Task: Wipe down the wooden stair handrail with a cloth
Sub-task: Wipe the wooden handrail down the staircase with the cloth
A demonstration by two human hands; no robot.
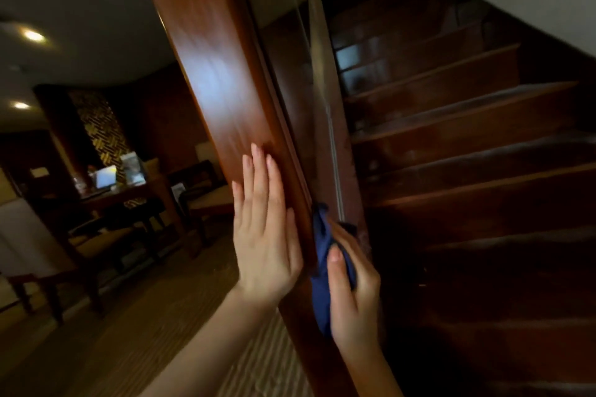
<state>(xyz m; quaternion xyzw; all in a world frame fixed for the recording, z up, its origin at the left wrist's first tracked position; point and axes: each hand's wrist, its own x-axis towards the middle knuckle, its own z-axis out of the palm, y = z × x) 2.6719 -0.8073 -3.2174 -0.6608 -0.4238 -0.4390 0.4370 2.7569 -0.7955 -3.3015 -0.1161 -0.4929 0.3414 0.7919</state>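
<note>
One left hand [265, 229] lies flat on the wooden handrail [213, 68]; one right hand [353, 293] clutches one blue cloth [321, 274], seemingly against its side.

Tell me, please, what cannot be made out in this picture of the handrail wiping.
Head view:
- Fingers of the right hand: mostly hidden behind the blue cloth and wooden handrail.
- Handrail top: cut off by the upper edge; grain motion-blurred.
- Things on the desk: dim, too small.

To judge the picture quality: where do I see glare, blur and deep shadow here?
Head view: pale glare on the handrail, its wood grain smeared by motion blur; left hand fairly sharp; right hand gripping the blue cloth dimmer; lower stairs lost in shadow; ceiling lights bloom.
</note>
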